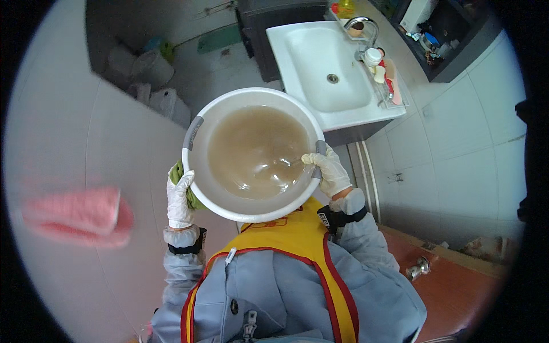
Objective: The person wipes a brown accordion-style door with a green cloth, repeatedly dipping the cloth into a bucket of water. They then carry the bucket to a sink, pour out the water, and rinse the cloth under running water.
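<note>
A white plastic basin (240,97) with grey grip patches is held up in front of my yellow apron (279,233). Murky brownish water (253,145) fills much of it, and light glints off the surface. My left hand (179,197), in a white glove, grips the basin's left side and pins a green cloth (191,198) against its outside. On the opposite side my right hand (329,169), gloved too, has its thumb over the rim at a grey patch. The fingers under the basin are hidden.
Ahead on the right stands a white washbasin (328,64) with a chrome faucet (364,30). A rack of toiletries (388,83) lines its edge. Bagged bins (152,68) stand on the floor ahead left. A pink towel (81,214) hangs at left. White pipes (368,171) run beside the washbasin.
</note>
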{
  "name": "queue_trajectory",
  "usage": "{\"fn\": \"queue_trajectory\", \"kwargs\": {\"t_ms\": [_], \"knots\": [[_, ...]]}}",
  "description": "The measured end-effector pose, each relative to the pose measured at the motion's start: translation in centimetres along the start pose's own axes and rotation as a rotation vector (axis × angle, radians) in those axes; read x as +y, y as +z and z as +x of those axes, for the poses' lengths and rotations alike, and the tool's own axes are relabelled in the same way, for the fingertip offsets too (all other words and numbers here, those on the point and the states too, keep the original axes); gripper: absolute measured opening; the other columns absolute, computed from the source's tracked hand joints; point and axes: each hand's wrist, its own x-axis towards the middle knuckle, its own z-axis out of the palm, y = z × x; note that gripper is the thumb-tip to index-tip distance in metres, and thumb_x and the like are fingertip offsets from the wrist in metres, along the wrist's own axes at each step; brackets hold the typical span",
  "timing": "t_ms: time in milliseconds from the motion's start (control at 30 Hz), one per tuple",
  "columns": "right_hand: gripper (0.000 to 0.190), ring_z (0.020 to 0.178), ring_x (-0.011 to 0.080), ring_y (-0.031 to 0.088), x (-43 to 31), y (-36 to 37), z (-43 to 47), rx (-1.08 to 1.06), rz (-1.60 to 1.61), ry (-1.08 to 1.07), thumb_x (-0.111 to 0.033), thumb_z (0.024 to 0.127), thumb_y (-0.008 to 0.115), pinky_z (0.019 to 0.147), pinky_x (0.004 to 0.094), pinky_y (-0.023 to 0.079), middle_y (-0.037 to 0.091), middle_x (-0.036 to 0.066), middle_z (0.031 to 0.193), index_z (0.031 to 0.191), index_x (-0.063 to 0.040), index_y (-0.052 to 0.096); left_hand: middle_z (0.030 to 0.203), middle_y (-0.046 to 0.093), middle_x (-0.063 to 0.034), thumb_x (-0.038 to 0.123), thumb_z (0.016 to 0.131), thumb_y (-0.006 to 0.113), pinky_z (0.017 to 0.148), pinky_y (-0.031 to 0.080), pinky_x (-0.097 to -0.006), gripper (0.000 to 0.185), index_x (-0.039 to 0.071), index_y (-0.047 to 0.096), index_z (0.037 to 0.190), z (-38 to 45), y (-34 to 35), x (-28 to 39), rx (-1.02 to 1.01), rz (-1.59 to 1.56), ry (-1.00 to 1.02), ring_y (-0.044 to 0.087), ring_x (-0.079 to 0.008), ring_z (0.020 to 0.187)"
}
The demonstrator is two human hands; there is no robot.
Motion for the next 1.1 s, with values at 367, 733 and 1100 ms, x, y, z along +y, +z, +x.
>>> {"fn": "queue_trajectory", "kwargs": {"t_ms": [367,733,1100], "knots": [[0.036,0.089,0.0185,0.064,7.7,-2.1,-4.4,0.14,0.149,0.017,0.0,0.082,0.071,0.079,0.0313,0.055,0.065,0.006,0.1,0.116,-0.003,0.061,0.119,0.065,-0.0051,0.003,0.093,0.067,0.091,0.053,-0.0293,0.041,0.004,0.055,0.132,-1.1,-2.7,-1.0,-0.171,0.014,0.032,0.064,-0.015,0.103],[0.038,0.086,0.0189,0.064,18.6,-5.9,-19.4,0.231,0.446,-0.031,0.005,0.078,0.072,0.079,0.0303,0.055,0.065,0.007,0.1,0.113,-0.003,0.059,0.116,0.067,-0.0047,0.004,0.091,0.07,0.09,0.054,-0.0296,0.04,0.004,0.058,0.13,-11.3,-4.0,3.8,-0.446,0.181,0.02,0.065,-0.0148,0.1],[0.061,0.093,0.0218,0.063,23.5,-6.8,-37.4,0.213,0.54,0.018,0.001,0.084,0.069,0.077,0.0373,0.058,0.06,0.009,0.108,0.139,-0.001,0.043,0.114,0.068,-0.0046,0.006,0.096,0.066,0.086,0.055,-0.0271,0.033,0.003,0.061,0.128,-26.4,-6.5,6.3,-0.563,0.244,-0.006,0.066,-0.0134,0.098]]}}
